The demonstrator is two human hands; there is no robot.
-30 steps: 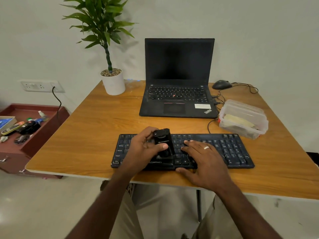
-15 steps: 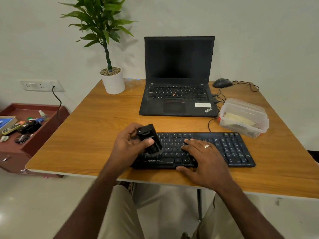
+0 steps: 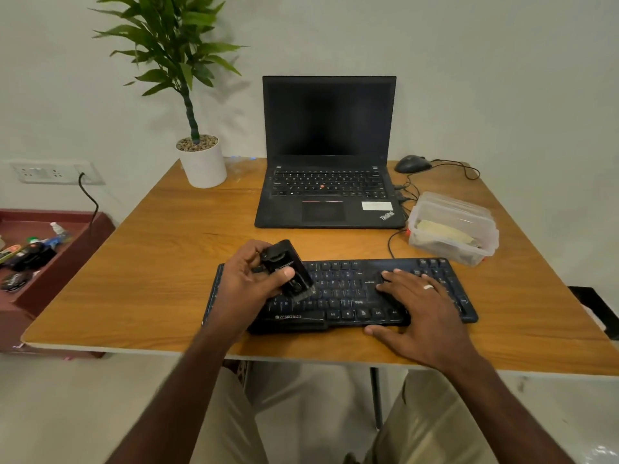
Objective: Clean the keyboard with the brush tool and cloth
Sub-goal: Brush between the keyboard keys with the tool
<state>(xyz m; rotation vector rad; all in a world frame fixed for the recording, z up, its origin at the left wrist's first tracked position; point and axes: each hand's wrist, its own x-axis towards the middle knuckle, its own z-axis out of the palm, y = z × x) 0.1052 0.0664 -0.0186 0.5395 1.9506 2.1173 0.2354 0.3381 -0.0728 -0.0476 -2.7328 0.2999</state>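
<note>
Pale wall backs a wooden bench (image 3: pixel 160 269) that carries everything in reach. Largest on it is an open black laptop (image 3: pixel 328 155) at the far middle, screen dark. Nearer the front edge lies the black keyboard (image 3: pixel 348 293), set square to the person. Far left stands a white pot (image 3: pixel 203 164) filled with pebbles around a green plant's stem. Right of the laptop sits a clear lidded plastic box (image 3: pixel 452 227) holding something pale and flat, too blurred to name. Left hand (image 3: pixel 249 283) has its fingers curled round the black brush tool (image 3: pixel 288 270), tilted, bristle end down on the keys left of centre. Right hand (image 3: pixel 418 306) rests flat, fingers straight, on the keyboard's right half. Behind the box lies a black mouse (image 3: pixel 412 163), corded.
</note>
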